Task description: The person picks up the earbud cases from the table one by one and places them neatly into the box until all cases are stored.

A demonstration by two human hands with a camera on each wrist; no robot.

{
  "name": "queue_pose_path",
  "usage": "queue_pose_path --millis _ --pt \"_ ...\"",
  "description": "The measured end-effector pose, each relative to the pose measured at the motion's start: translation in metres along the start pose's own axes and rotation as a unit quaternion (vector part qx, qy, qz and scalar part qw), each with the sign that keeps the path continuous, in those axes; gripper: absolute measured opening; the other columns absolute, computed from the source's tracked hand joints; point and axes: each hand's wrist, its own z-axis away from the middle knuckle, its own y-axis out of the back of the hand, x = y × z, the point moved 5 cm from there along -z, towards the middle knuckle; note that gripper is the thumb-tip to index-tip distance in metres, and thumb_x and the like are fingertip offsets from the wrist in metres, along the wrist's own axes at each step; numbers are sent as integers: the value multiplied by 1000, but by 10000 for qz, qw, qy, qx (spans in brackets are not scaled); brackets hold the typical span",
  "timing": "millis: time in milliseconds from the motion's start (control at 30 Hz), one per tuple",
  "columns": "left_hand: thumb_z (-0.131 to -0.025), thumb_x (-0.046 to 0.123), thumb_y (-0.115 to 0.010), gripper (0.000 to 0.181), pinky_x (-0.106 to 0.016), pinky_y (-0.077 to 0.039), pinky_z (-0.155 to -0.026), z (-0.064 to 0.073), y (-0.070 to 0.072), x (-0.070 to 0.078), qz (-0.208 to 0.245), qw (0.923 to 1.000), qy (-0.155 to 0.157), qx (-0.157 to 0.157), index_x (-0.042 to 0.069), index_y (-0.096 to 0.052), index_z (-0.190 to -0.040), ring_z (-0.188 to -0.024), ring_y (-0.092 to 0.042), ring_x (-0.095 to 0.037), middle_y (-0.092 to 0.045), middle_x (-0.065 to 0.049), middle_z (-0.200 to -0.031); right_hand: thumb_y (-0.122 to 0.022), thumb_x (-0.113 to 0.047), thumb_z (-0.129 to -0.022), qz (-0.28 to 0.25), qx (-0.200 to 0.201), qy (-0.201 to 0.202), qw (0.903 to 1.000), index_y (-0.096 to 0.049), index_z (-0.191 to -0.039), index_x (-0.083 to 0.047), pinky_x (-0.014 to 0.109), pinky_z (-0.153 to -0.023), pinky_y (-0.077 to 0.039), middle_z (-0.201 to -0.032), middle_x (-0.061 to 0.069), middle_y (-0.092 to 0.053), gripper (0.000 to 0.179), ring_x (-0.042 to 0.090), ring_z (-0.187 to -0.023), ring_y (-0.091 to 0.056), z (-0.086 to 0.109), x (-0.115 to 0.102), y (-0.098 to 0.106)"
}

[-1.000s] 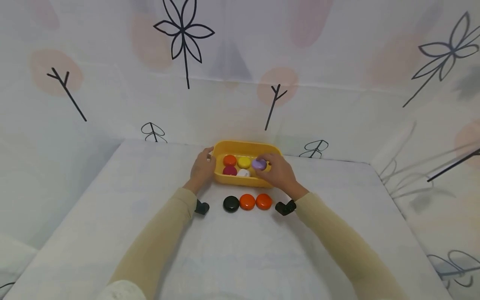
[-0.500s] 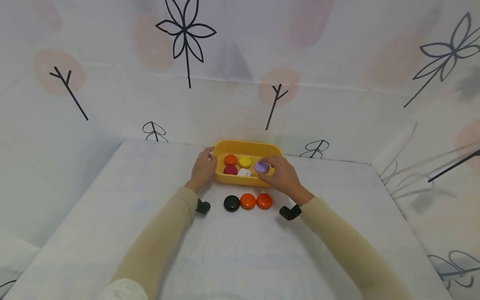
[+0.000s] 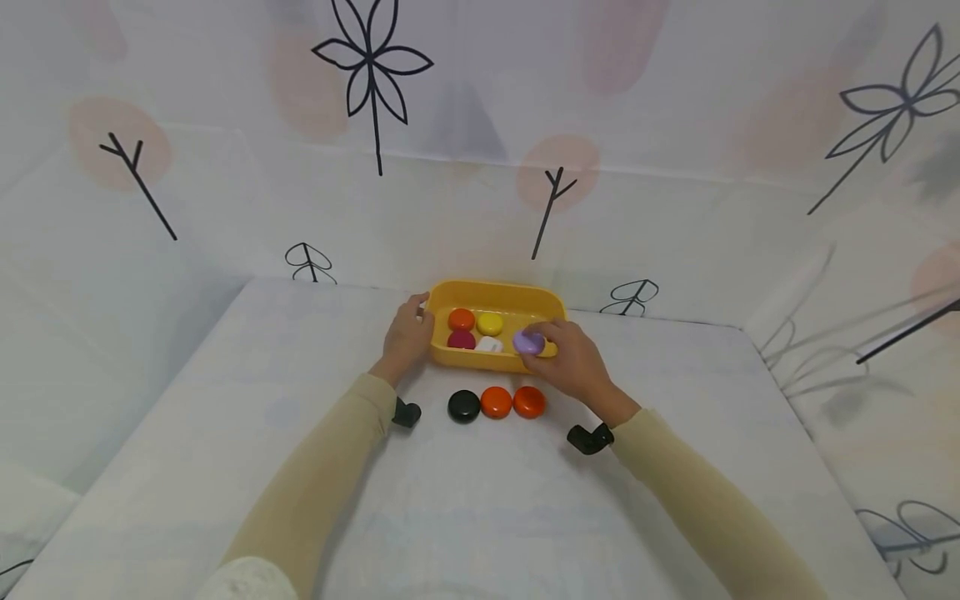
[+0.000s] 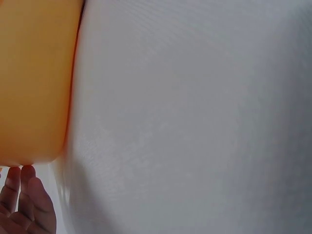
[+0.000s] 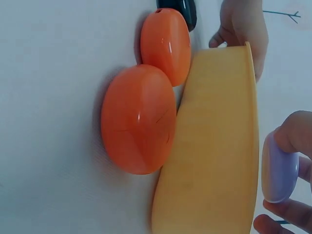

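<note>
In the head view, my right hand pinches a glossy purple bead over the right end of a yellow plastic tray. The right wrist view shows this purple bead above the tray's rim, between thumb and fingers. My left hand rests against the tray's left end. Its fairly straight fingers touch the outer wall in the left wrist view. Inside the tray lie an orange bead, a yellow bead, a dark red bead and a white piece, partly hidden by the front wall.
Before the tray, a black bead and two orange beads, one in the middle and one at the right, lie in a row. A white cloth covers the table; a patterned sheet hangs behind the tray.
My right hand has shifted slightly right and toward me, carrying the purple bead from deeper over the tray to near its front right rim. My left hand stays at the tray's end.
</note>
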Motion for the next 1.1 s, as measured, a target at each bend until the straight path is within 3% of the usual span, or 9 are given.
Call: queue_pose_path --millis 233,467,733,1100 --pt "-88 31 -37 46 -37 -45 -86 1 0 -1 18 10000 69 -44 26 -33 -133 -97 -49 -20 -46 -5 -119 -65 -35 -73 -119 100 374 9992 -59 -102 -25 35 -77 -46 -99 -7 -54 31 21 -93 -51 12 -6 8" --pt "-88 32 -37 46 -37 -44 -87 2 -1 -2 54 9999 118 -38 27 -32 -133 -97 -49 -20 -46 -5 -120 -67 -33 -72 7 228 680 9974 -60 -102 -22 36 -77 -46 -99 -6 -57 33 16 -92 -51 23 -6 17" --pt "-88 32 -36 46 -37 -44 -87 2 0 -2 72 10000 36 -9 27 -33 -133 -98 -49 -20 -46 -5 -119 -69 -34 -70 190 237 489 9983 -58 -104 -25 35 -81 -46 -102 -9 -55 37 11 -96 -48 33 3 24" --pt "-87 31 -37 46 -37 -44 -87 2 0 -1 84 9999 78 33 26 -33 -133 -98 -49 -20 -46 -5 -119 -69 -35 -69 430 115 315 9985 -59 -103 -25 35 -77 -48 -98 -8 -56 37 12 -92 -50 48 9 28"
